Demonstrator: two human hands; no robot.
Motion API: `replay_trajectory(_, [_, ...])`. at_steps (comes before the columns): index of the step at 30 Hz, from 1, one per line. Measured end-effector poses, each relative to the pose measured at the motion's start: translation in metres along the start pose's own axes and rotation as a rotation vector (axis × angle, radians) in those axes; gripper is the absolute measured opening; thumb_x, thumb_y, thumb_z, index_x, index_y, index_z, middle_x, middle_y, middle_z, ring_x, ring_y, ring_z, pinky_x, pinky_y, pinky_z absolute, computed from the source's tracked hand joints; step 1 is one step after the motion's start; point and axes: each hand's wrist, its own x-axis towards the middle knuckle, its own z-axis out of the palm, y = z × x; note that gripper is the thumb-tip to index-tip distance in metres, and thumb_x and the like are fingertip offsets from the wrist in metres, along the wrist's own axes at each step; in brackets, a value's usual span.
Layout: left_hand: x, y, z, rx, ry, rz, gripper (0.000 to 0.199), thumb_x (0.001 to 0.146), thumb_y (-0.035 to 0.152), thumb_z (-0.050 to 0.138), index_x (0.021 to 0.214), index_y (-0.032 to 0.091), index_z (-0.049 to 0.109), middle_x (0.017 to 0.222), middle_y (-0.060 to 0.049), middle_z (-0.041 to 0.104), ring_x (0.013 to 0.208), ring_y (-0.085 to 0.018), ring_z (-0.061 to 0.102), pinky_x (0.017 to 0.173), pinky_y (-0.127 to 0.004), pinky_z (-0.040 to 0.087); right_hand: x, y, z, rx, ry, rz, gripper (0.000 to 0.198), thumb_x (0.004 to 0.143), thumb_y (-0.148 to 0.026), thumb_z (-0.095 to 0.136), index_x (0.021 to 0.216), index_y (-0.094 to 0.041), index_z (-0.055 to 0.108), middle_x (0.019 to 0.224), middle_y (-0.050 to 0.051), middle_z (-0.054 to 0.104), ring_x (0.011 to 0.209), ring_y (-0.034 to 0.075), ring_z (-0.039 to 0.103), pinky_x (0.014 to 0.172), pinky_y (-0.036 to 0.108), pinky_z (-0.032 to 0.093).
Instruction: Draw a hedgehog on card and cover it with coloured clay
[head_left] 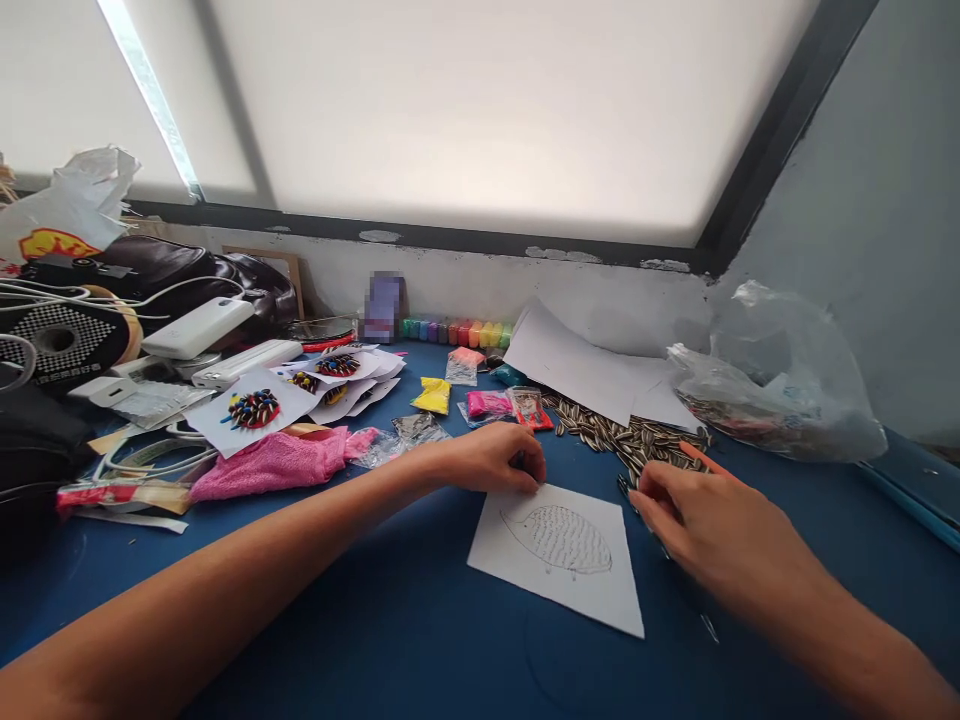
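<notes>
White card (pixel 555 584) bearing a drawn animal lies on the blue table (pixel 405 600). At its 11 o'clock edge the left hand (pixel 506 458) curls, touching; whether pinching, unclear. The right hand (pixel 712 515), apart at 2, pinches a dark stick (pixel 625 490). Seeds (pixel 600 430): 1 o'clock; pale blind (pixel 480 110): 12; grey wall (pixel 892 200): 2.

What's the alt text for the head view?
A left hand touches the far edge of a flat white card bearing a line-drawn animal; the right hand has a thin, dark pen-like tool at its fingertips. Striped sunflower seeds lie beyond on the blue table.
</notes>
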Motion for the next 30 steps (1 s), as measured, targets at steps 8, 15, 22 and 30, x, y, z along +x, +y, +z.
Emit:
replay_trajectory(8, [0.002, -0.001, 0.005, -0.058, -0.035, 0.017, 0.01, 0.079, 0.016, 0.064, 0.087, 0.014, 0.068, 0.08, -0.002, 0.064, 0.068, -0.01, 0.055, 0.059, -0.022, 0.04, 0.007, -0.009, 0.039, 0.075, 0.282, -0.383, 0.013, 0.086, -0.02, 0.054, 0.085, -0.02, 0.067, 0.091, 0.008, 0.066, 0.088, 0.025, 0.06, 0.08, 0.041, 0.049])
replay_trajectory(15, [0.001, -0.001, 0.005, -0.058, -0.023, 0.02, 0.001, 0.079, 0.016, 0.064, 0.079, 0.015, 0.064, 0.074, 0.001, 0.061, 0.065, -0.009, 0.052, 0.058, -0.021, 0.038, 0.006, -0.006, 0.039, 0.069, 0.294, -0.405, 0.016, 0.085, -0.016, 0.053, 0.072, -0.02, 0.06, 0.078, 0.007, 0.061, 0.075, 0.023, 0.055, 0.068, 0.038, 0.047])
replay_trajectory(22, [-0.001, 0.002, 0.003, -0.077, -0.06, 0.032, 0.003, 0.08, 0.014, 0.063, 0.082, 0.015, 0.064, 0.073, 0.001, 0.059, 0.063, -0.009, 0.05, 0.056, -0.022, 0.036, 0.007, -0.01, 0.041, 0.134, 0.291, -0.441, 0.024, 0.093, -0.019, 0.041, 0.086, -0.02, 0.064, 0.085, 0.007, 0.064, 0.081, 0.024, 0.057, 0.073, 0.04, 0.047])
replay_trajectory(30, [-0.001, 0.0, 0.004, -0.129, -0.051, 0.022, 0.001, 0.079, 0.014, 0.064, 0.08, 0.014, 0.064, 0.07, 0.002, 0.059, 0.062, -0.008, 0.05, 0.056, -0.021, 0.037, 0.007, -0.01, 0.042, 0.157, 0.231, -0.413, 0.017, 0.09, -0.019, 0.047, 0.085, -0.021, 0.063, 0.083, 0.006, 0.065, 0.081, 0.024, 0.058, 0.071, 0.038, 0.046])
